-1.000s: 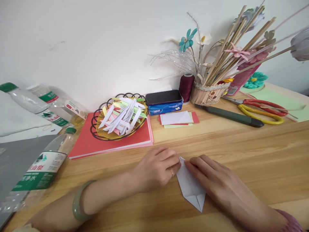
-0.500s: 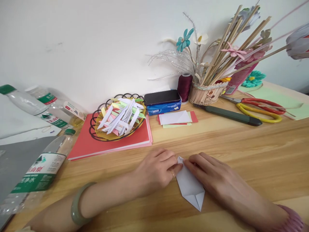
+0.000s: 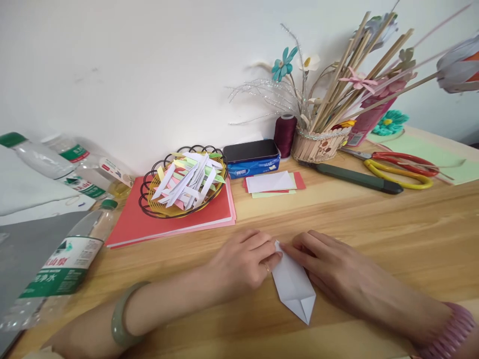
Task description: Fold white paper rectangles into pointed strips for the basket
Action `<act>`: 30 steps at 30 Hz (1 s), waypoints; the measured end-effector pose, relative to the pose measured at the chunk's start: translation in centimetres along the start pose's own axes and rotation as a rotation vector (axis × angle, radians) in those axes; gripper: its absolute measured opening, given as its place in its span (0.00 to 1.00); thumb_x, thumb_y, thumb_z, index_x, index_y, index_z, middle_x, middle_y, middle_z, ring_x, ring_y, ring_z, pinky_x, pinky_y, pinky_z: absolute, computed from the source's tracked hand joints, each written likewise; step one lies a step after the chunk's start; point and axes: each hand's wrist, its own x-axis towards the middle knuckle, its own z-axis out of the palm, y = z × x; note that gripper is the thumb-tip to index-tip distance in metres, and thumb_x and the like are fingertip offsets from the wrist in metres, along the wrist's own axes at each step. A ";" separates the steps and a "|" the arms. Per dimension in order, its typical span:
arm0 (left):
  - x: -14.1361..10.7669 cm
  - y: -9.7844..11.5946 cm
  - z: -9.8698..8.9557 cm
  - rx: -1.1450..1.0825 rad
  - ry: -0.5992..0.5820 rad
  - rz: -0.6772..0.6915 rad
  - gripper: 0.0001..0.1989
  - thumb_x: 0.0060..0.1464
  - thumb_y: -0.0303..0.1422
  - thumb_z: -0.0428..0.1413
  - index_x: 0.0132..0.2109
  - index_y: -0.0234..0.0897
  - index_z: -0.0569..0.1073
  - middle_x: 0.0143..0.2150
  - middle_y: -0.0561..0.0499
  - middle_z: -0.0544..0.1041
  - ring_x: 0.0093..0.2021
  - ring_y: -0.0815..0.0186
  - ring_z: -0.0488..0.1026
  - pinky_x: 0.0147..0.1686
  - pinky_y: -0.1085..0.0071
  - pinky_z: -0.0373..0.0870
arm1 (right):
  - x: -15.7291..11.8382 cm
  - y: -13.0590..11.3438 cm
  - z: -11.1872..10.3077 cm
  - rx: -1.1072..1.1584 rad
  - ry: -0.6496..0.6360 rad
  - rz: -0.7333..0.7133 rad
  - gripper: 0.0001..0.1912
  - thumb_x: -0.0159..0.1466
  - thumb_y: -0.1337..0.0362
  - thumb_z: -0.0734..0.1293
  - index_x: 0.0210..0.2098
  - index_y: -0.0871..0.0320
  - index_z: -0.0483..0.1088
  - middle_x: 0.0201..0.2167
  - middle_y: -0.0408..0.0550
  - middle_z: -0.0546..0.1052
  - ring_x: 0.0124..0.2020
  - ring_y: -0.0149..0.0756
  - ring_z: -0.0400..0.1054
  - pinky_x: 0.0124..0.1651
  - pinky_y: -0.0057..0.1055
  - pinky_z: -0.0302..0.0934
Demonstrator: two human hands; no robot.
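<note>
A white paper strip (image 3: 293,281), with its corners folded in at the near end, lies slantwise on the wooden table. My left hand (image 3: 245,259) is closed at the strip's far end, its thumb pressing on the left edge. From the other side, my right hand (image 3: 329,264) touches the same far tip with its fingers, which are bent and held together. The tip itself is partly covered by both hands. Farther back, a small stack of cut paper (image 3: 271,182) has a white piece on top.
A black-rimmed basket (image 3: 164,215) of folded paper pieces stands on red paper sheets (image 3: 125,219). Plastic bottles (image 3: 65,264) lie at left. Behind are a phone (image 3: 251,150) on a blue packet, a thread spool (image 3: 285,135), a green cutter (image 3: 355,178), scissors (image 3: 400,167) and a stick-filled holder (image 3: 318,145).
My right fingers have shifted slightly left and over the far tip of the paper strip, covering more of it. My left hand stays nearly still.
</note>
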 end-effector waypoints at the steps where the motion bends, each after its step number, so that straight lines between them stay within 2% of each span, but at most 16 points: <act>1: 0.0 0.0 0.0 -0.005 -0.014 0.000 0.12 0.63 0.28 0.47 0.33 0.34 0.72 0.33 0.52 0.72 0.38 0.68 0.70 0.41 0.70 0.68 | -0.2 0.1 -0.2 0.012 -0.005 -0.005 0.15 0.63 0.74 0.57 0.48 0.58 0.64 0.36 0.48 0.67 0.37 0.36 0.64 0.41 0.36 0.62; 5: -0.1 0.0 0.0 -0.036 -0.050 -0.007 0.10 0.63 0.28 0.47 0.35 0.34 0.72 0.33 0.52 0.73 0.39 0.68 0.70 0.43 0.69 0.67 | -1.0 0.1 -1.3 0.036 -0.041 -0.014 0.14 0.66 0.71 0.55 0.48 0.55 0.65 0.38 0.48 0.68 0.38 0.37 0.64 0.41 0.36 0.63; 10: -0.1 -0.3 0.0 -0.088 -0.031 -0.049 0.10 0.63 0.30 0.47 0.37 0.34 0.72 0.36 0.52 0.75 0.39 0.69 0.71 0.43 0.70 0.67 | -1.0 -0.3 -2.4 0.027 -0.025 -0.018 0.12 0.65 0.70 0.55 0.42 0.56 0.68 0.36 0.49 0.70 0.35 0.35 0.67 0.36 0.34 0.65; 13: -0.1 -1.0 0.0 -0.084 0.045 0.010 0.10 0.63 0.30 0.48 0.40 0.37 0.73 0.38 0.52 0.77 0.41 0.68 0.72 0.43 0.69 0.68 | -0.5 -0.3 -2.3 0.030 0.072 -0.035 0.13 0.65 0.70 0.56 0.44 0.57 0.68 0.40 0.50 0.72 0.39 0.35 0.68 0.39 0.32 0.66; 16: -0.1 -1.4 -0.4 -0.095 0.114 0.086 0.10 0.63 0.27 0.47 0.43 0.36 0.73 0.41 0.51 0.78 0.44 0.64 0.71 0.43 0.65 0.68 | 0.2 -0.1 -1.7 -0.021 0.136 -0.133 0.14 0.65 0.70 0.57 0.49 0.58 0.67 0.44 0.50 0.74 0.46 0.36 0.67 0.47 0.35 0.65; 20: -0.1 -0.9 -1.5 -0.133 0.228 0.013 0.09 0.58 0.24 0.50 0.42 0.32 0.73 0.38 0.48 0.78 0.41 0.63 0.71 0.39 0.66 0.70 | 0.9 0.3 -1.3 -0.198 0.160 -0.233 0.13 0.67 0.71 0.55 0.43 0.62 0.70 0.39 0.52 0.76 0.42 0.40 0.68 0.42 0.39 0.66; 23: -0.4 -0.4 -1.9 -0.082 0.190 0.002 0.07 0.55 0.28 0.53 0.41 0.31 0.73 0.32 0.49 0.77 0.36 0.63 0.71 0.34 0.66 0.69 | 1.1 0.4 -1.4 -0.337 0.182 -0.220 0.15 0.66 0.73 0.53 0.39 0.63 0.71 0.35 0.53 0.76 0.38 0.41 0.69 0.38 0.40 0.66; 26: -0.6 -0.3 -1.8 0.022 0.158 0.013 0.11 0.56 0.34 0.54 0.42 0.29 0.72 0.30 0.49 0.77 0.35 0.62 0.71 0.34 0.65 0.68 | 1.2 0.7 -1.6 -0.393 0.164 -0.194 0.15 0.66 0.73 0.53 0.38 0.63 0.70 0.36 0.55 0.75 0.37 0.42 0.68 0.37 0.40 0.66; 30: -0.7 -0.9 -1.4 0.176 0.155 0.030 0.04 0.57 0.27 0.55 0.38 0.31 0.73 0.30 0.50 0.77 0.36 0.64 0.72 0.39 0.65 0.68 | 1.2 1.4 -1.6 -0.359 0.148 -0.199 0.14 0.67 0.71 0.53 0.40 0.63 0.70 0.37 0.54 0.74 0.37 0.40 0.67 0.39 0.39 0.65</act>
